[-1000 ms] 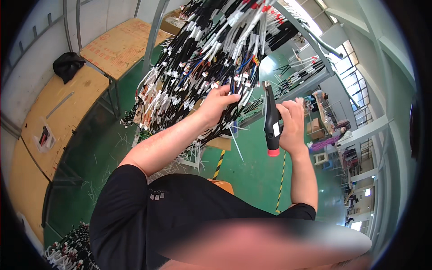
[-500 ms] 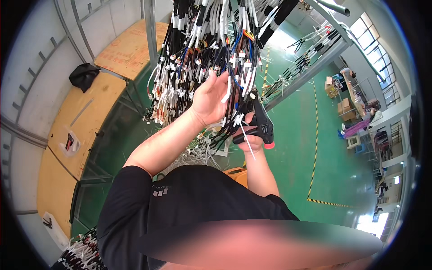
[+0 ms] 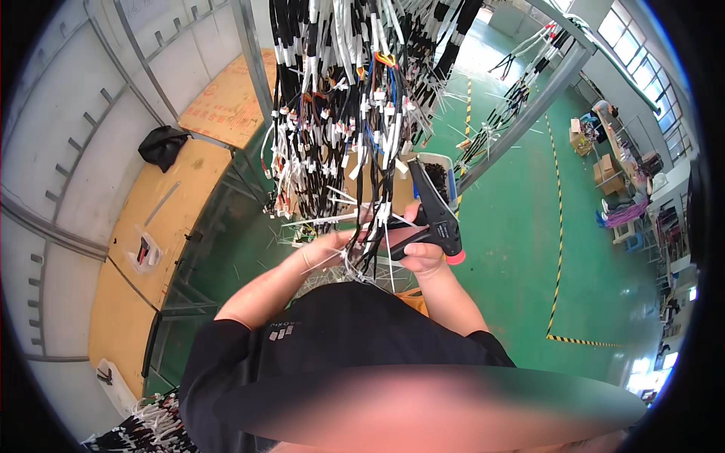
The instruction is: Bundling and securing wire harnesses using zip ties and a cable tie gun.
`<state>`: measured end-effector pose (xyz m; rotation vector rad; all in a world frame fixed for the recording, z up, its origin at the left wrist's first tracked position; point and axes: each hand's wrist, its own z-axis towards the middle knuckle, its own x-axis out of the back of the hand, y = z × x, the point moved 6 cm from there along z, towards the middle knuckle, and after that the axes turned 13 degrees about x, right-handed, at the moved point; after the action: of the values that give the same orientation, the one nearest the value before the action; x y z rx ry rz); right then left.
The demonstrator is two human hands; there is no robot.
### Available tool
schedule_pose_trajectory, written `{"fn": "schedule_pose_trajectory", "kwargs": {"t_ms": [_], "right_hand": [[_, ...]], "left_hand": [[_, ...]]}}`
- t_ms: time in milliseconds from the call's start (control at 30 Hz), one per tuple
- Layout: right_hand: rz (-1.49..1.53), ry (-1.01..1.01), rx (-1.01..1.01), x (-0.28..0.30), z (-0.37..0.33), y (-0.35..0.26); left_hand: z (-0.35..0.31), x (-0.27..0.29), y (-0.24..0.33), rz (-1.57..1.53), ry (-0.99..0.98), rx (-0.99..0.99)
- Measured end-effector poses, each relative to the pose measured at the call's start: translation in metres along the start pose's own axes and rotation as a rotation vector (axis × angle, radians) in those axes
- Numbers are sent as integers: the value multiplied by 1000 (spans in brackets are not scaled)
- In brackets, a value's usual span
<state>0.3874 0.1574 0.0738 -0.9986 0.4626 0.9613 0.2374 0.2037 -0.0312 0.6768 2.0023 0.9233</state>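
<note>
A dense curtain of wire harnesses [image 3: 332, 113], black and white with small white connectors, hangs in front of me. My left hand [image 3: 332, 245] is at the lower end of one wire harness [image 3: 385, 158], closed round its strands; wires and white cable ties partly hide the fingers. My right hand [image 3: 424, 255] grips a black cable tie gun [image 3: 439, 215] with a red knob at its rear. The gun's nose points up and away, just right of that harness. Thin white tie tails stick out near both hands.
A blue-edged bin [image 3: 451, 177] of small dark parts stands behind the gun. Wooden tables [image 3: 143, 219] run along the left, bearing a black bag [image 3: 162, 147]. A slanted metal rail [image 3: 521, 113] crosses at right. Beyond lies green floor with striped tape; a distant person [image 3: 604, 108] is at a bench.
My left hand has come down the wires to their lower ends, its raised palm now lowered. The tie gun stays in my right hand, slightly lower. The view has shifted a little left.
</note>
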Motion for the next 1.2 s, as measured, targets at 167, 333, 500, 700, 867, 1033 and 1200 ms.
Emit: {"fn": "schedule_pose_trajectory", "kwargs": {"t_ms": [167,333,500,700,867,1033,1200], "right_hand": [[-198,-15,70,-3,-6,5],[-999,-69,254,1,-19,-23],[-1177,-88,234,-25,-1,-61],[-1133,-7,309,-23,34,-66],[-2169,-520,721,-78,11,-51],[-2168,-468,375,-42,-34,-8],[-2104,-439,276,-27,-52,3]], "left_hand": [[-23,-16,4,166,-337,-180],[-39,17,-11,19,-312,-197],[-66,13,-7,-109,-393,-104],[-92,22,-3,-126,-383,-6],[-117,22,6,-97,-320,-119],[-118,5,29,13,-255,-302],[-105,4,22,-38,-231,-211]]}}
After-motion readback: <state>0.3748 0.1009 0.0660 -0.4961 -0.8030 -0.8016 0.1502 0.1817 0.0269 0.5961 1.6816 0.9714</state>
